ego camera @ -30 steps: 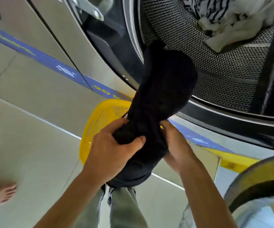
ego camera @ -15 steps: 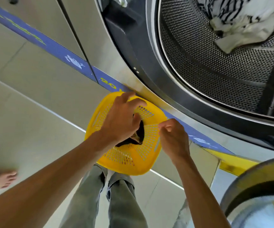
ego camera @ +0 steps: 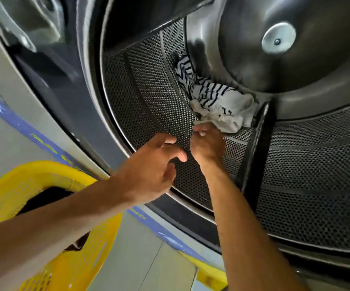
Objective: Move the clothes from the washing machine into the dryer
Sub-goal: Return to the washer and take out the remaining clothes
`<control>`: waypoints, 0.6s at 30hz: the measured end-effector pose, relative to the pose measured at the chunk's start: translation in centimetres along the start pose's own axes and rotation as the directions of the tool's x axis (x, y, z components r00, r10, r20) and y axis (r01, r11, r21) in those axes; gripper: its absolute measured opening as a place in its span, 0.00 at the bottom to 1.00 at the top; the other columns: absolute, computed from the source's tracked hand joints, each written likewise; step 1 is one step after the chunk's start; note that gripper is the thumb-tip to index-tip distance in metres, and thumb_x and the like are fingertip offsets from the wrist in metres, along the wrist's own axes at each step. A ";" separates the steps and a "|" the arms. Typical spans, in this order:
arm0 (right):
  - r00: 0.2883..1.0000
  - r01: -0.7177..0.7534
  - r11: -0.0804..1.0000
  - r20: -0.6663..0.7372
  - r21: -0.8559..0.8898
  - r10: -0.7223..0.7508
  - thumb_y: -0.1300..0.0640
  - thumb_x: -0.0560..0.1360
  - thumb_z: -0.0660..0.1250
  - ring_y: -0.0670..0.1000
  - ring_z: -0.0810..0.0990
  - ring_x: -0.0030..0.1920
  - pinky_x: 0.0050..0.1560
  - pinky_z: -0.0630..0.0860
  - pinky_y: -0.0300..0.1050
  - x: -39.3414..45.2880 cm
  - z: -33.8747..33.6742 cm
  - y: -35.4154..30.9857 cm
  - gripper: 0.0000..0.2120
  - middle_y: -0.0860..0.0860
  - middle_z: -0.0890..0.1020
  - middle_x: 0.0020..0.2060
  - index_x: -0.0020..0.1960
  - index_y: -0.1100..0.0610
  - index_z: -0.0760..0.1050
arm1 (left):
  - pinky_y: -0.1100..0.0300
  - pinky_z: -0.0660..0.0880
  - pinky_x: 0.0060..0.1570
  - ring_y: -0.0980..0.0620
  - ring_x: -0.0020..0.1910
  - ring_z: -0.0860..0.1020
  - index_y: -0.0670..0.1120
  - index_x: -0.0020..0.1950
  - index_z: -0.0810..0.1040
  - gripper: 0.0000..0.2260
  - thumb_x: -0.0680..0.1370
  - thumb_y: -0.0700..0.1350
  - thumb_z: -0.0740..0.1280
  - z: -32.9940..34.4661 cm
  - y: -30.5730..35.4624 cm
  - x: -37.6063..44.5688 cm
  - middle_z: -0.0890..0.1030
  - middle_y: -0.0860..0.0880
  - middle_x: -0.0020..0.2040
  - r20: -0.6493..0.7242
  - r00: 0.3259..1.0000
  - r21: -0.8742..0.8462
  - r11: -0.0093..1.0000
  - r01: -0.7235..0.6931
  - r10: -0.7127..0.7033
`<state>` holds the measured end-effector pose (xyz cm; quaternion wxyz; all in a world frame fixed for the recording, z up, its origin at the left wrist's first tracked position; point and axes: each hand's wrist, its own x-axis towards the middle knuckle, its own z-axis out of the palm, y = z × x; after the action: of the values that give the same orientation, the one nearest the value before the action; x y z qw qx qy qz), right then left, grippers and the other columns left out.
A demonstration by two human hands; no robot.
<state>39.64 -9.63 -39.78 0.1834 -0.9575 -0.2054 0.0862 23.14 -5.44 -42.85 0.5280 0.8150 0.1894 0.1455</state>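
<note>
Inside perforated drum (ego camera: 153, 85): striped cloth (ego camera: 216, 101), hands near.

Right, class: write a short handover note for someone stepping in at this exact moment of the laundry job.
Left hand: open, empty, at the drum's mouth.
Right hand: inside the drum, fingers at the edge of the striped and white clothes; a firm grip cannot be confirmed.
Done: a dark garment lies in the yellow basket below the door opening.
Left: pull the striped and white clothes out, then load everything into the dryer.
</note>
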 end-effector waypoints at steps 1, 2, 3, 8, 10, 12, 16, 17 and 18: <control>0.997 0.027 0.991 0.071 -0.129 -0.018 0.62 0.75 0.65 0.53 0.83 0.55 0.57 0.77 0.45 1.5 0.0 0.8 0.12 0.52 0.84 0.57 0.57 0.54 0.79 | 0.59 0.70 0.65 0.50 0.59 0.79 0.54 0.57 0.80 0.16 0.74 0.41 0.61 0.6 -0.1 1.0 0.72 0.46 0.67 -0.003 1.000 -0.001 1.000 -0.019 0.019; 0.989 0.066 0.963 0.145 -0.260 -0.029 0.61 0.76 0.66 0.55 0.81 0.59 0.60 0.75 0.45 3.1 0.2 2.0 0.14 0.55 0.82 0.61 0.61 0.57 0.78 | 0.57 0.70 0.67 0.51 0.62 0.77 0.55 0.58 0.79 0.16 0.74 0.40 0.62 1.0 -0.3 1.7 0.72 0.46 0.68 -0.009 0.999 0.002 0.999 -0.033 0.033; 0.978 0.101 0.920 0.209 -0.378 -0.021 0.60 0.77 0.66 0.57 0.79 0.63 0.63 0.74 0.46 4.3 0.3 2.9 0.16 0.57 0.79 0.64 0.63 0.60 0.76 | 0.56 0.70 0.68 0.51 0.64 0.75 0.55 0.58 0.79 0.17 0.74 0.39 0.62 1.4 -0.7 2.2 0.72 0.47 0.68 -0.015 0.999 0.011 0.999 -0.045 0.045; 0.971 0.127 0.806 0.238 -0.578 0.017 0.58 0.72 0.67 0.61 0.75 0.67 0.65 0.77 0.53 10.9 1.7 6.5 0.29 0.60 0.73 0.68 0.72 0.60 0.68 | 0.59 0.65 0.71 0.52 0.69 0.71 0.54 0.60 0.79 0.18 0.74 0.38 0.64 1.9 -3.6 3.5 0.71 0.46 0.69 -0.049 0.996 0.057 0.996 -0.069 0.072; 0.964 0.192 0.747 0.265 -0.636 -0.022 0.59 0.72 0.67 0.60 0.70 0.71 0.68 0.74 0.56 13.0 2.5 7.5 0.33 0.59 0.68 0.72 0.76 0.55 0.63 | 0.66 0.61 0.69 0.54 0.70 0.69 0.53 0.60 0.79 0.17 0.75 0.39 0.63 1.8 -4.3 3.4 0.72 0.44 0.68 -0.086 0.995 0.076 0.996 -0.052 0.058; 0.961 0.220 0.681 0.276 -0.699 -0.027 0.60 0.74 0.65 0.62 0.61 0.77 0.72 0.68 0.62 14.9 3.5 7.7 0.38 0.57 0.58 0.78 0.80 0.48 0.55 | 0.74 0.58 0.64 0.55 0.68 0.70 0.51 0.58 0.81 0.17 0.73 0.40 0.62 1.6 -4.3 3.1 0.78 0.42 0.62 -0.133 0.989 0.078 0.995 -0.060 0.070; 0.944 0.191 0.563 0.307 -0.804 0.118 0.59 0.75 0.65 0.63 0.59 0.78 0.75 0.62 0.66 18.5 6.3 10.3 0.43 0.59 0.52 0.81 0.82 0.48 0.43 | 0.69 0.62 0.64 0.57 0.61 0.72 0.50 0.57 0.81 0.16 0.71 0.44 0.61 2.0 -4.3 3.0 0.80 0.46 0.59 -0.121 0.990 0.069 0.995 -0.068 0.076; 0.946 0.195 0.538 0.301 -0.820 0.117 0.57 0.75 0.66 0.64 0.64 0.76 0.73 0.65 0.66 18.5 6.7 11.3 0.41 0.62 0.58 0.79 0.82 0.51 0.46 | 0.65 0.66 0.65 0.56 0.59 0.75 0.52 0.57 0.81 0.16 0.72 0.44 0.62 2.1 -4.2 3.0 0.78 0.48 0.61 -0.126 0.990 0.052 0.997 -0.060 0.066; 0.959 0.214 0.521 0.280 -0.827 0.051 0.57 0.77 0.65 0.65 0.67 0.73 0.71 0.68 0.65 18.3 6.9 12.4 0.35 0.63 0.65 0.75 0.80 0.54 0.53 | 0.61 0.70 0.64 0.54 0.57 0.77 0.54 0.57 0.80 0.15 0.73 0.45 0.62 2.2 -4.0 3.0 0.77 0.50 0.62 -0.136 0.990 0.034 0.998 -0.045 0.049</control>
<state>58.95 -10.18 -52.58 -0.3325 -0.8926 -0.2892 0.0954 26.18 -4.39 -47.27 0.4976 0.8154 0.2081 0.2103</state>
